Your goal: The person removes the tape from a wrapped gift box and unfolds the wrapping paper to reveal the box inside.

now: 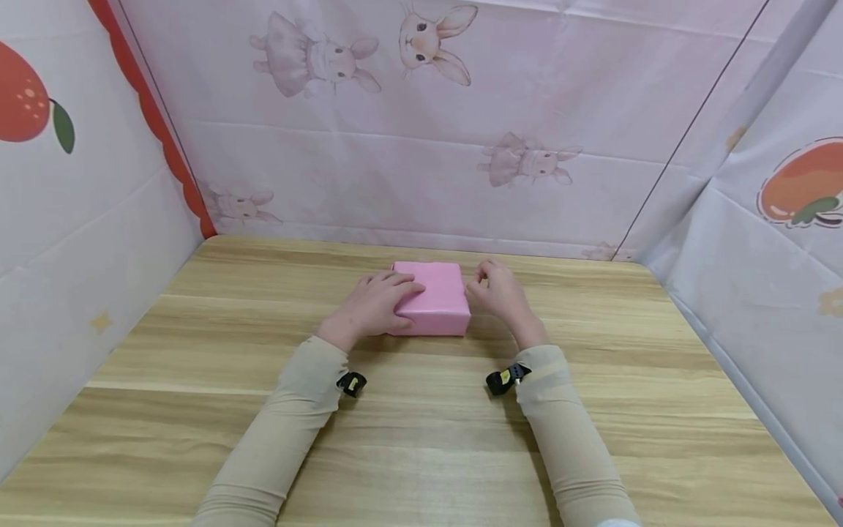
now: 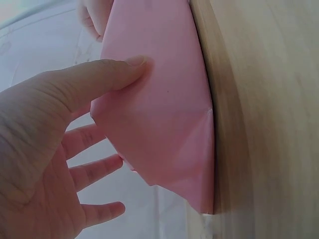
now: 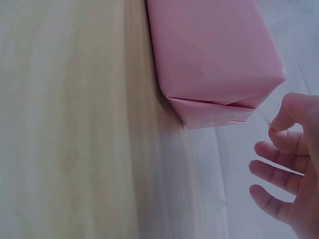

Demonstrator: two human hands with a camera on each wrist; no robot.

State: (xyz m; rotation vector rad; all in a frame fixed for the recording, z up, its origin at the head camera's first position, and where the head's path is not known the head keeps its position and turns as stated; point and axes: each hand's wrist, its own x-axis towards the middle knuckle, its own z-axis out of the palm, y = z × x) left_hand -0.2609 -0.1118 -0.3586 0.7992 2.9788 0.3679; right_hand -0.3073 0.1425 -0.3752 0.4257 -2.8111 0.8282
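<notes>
A box wrapped in pink paper (image 1: pixel 435 293) lies on the wooden table. My left hand (image 1: pixel 375 304) rests on its left part, the thumb (image 2: pixel 112 82) pressing the front face. The index finger lies over the top, and the other fingers spread straight past the left end, where the paper is creased. Just off the box's right end is my right hand (image 1: pixel 500 293). Its thumb and index fingertips meet, with the other fingers (image 3: pixel 274 174) loosely bent; nothing can be made out between the tips. Folded paper (image 3: pixel 214 112) forms a flap at this right end, with a small gap.
The wooden table (image 1: pixel 421 454) runs back to a pink rabbit-print cloth wall (image 1: pixel 395 183). White printed cloths (image 1: pixel 53 293) stand along both sides. A black strap (image 1: pixel 352 383) sits at the left wrist, and another strap (image 1: pixel 507 379) at the right.
</notes>
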